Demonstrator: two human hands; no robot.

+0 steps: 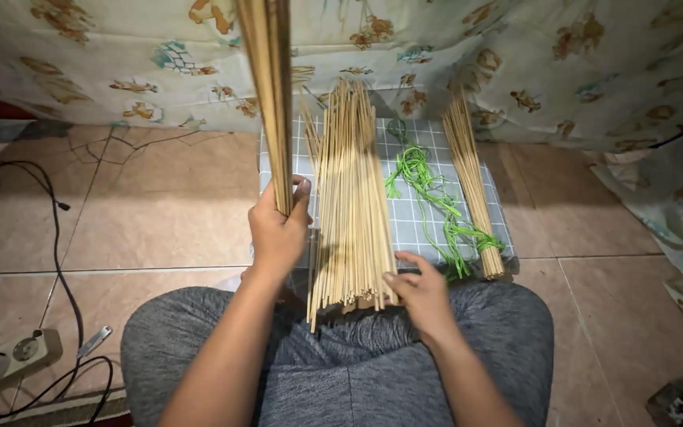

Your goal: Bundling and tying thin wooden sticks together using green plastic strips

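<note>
1. Bamboo sticks in a held bunch (269, 95) stand upright, the left hand (278, 233) clenched around them.
2. Right hand (420, 296) rests fingers on the loose pile (349, 198) (unbound, on a checked cloth (420, 213)).
3. One tied bundle (472, 182) lies beside green string (428, 198); most sticks seem left.

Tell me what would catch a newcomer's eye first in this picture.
The left hand grips a bunch of thin sticks upright, rising out of view at the top. The right hand rests on a big loose pile fanned over a checked mat, with bright green string tangled beside it.
</note>
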